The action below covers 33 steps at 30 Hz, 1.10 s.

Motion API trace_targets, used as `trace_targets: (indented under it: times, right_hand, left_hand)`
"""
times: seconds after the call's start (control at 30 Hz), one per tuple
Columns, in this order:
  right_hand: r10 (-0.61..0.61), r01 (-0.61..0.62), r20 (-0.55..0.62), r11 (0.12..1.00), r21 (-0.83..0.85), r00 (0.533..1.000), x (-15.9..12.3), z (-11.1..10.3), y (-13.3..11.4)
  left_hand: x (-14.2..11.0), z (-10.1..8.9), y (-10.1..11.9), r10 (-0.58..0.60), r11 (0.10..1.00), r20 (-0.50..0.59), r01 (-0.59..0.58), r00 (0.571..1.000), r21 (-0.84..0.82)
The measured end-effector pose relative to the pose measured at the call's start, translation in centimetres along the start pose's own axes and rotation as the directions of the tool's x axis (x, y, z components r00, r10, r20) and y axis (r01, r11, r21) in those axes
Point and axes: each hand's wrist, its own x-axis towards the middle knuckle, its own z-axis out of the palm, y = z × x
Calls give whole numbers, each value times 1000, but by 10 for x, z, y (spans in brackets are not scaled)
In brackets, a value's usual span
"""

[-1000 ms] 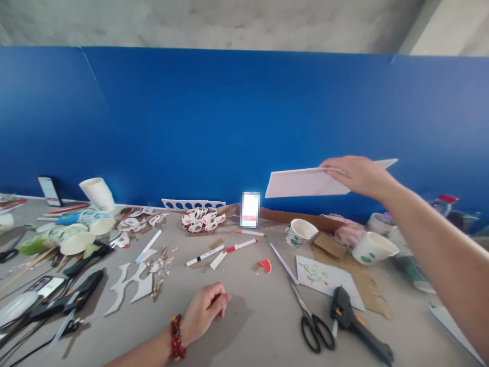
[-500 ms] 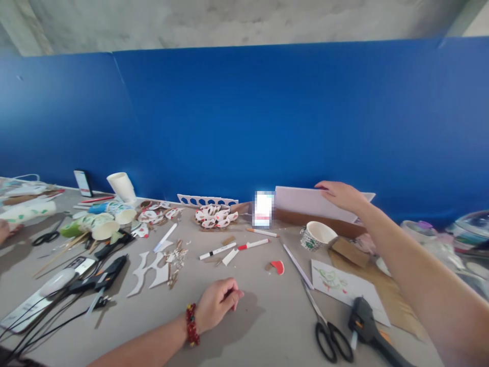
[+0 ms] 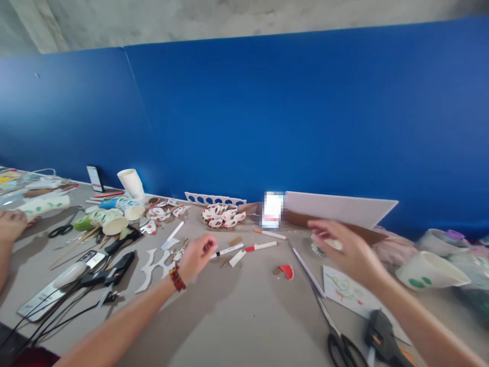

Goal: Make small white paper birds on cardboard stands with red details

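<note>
My left hand [image 3: 196, 257] hovers over the table with fingers curled in, nothing visible in them, a red beaded bracelet at the wrist. Beside its fingertips lies a black-and-white marker [image 3: 226, 251]. My right hand [image 3: 346, 247] has its fingers apart and holds nothing. It is over or in front of a green-patterned paper cup [image 3: 318, 250], mostly hidden by it; contact cannot be told. Below the right hand and forearm lies a drawing of a green bird [image 3: 336, 285]. A red cut-out piece [image 3: 287, 271] and a red marker [image 3: 263, 246] lie between the hands.
Black-handled scissors [image 3: 338, 339] and a hot glue gun [image 3: 384, 336] lie at front right. A white board [image 3: 344, 206] and a lit phone [image 3: 272, 211] lean at the back. Painted paper rings [image 3: 221, 216] stand mid-table. Another person's hand [image 3: 13, 224] is far left.
My right hand has come down from the white board's top edge toward the patterned cup. My left hand has moved left and away from me, toward the black marker. The view has shifted slightly.
</note>
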Motion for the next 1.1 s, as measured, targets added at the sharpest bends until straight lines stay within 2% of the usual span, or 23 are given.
trace_targets:
  times: [0.1,0.17,0.23,0.33,0.47,0.63,0.73,0.9,1.1]
  right_hand:
    - [-180,168,171,982,80,969,-35,27,-32]
    - [-223,198,269,973,118,937,-51,38,-43]
    - [-206,160,322,974,163,924,-60,44,-45]
    - [-124,46,335,972,231,934,-67,50,-37]
    - [-21,-70,300,955,290,954,-74,57,-22]
    - [17,-124,298,931,344,954,-80,63,-18]
    - [8,-126,304,920,371,953,-77,69,-20]
    - [-21,-118,327,909,401,945,-67,80,-26]
    - [-25,-132,375,913,387,927,-68,79,-32]
  left_hand:
    - [37,1,-34,-15,997,-101,23,995,71]
    - [56,6,-50,8,994,-106,4,994,107]
    - [68,12,-59,35,991,-99,-22,995,131]
    - [75,21,-64,64,987,-88,-50,994,151]
    - [75,19,-70,78,986,-88,-64,993,153]
    - [65,-6,-76,73,989,-99,-59,992,132]
    - [50,-16,-71,73,991,-64,-65,995,119]
    - [34,-13,-59,104,988,20,-105,994,110]
    - [27,-15,-51,78,995,-35,-75,996,71]
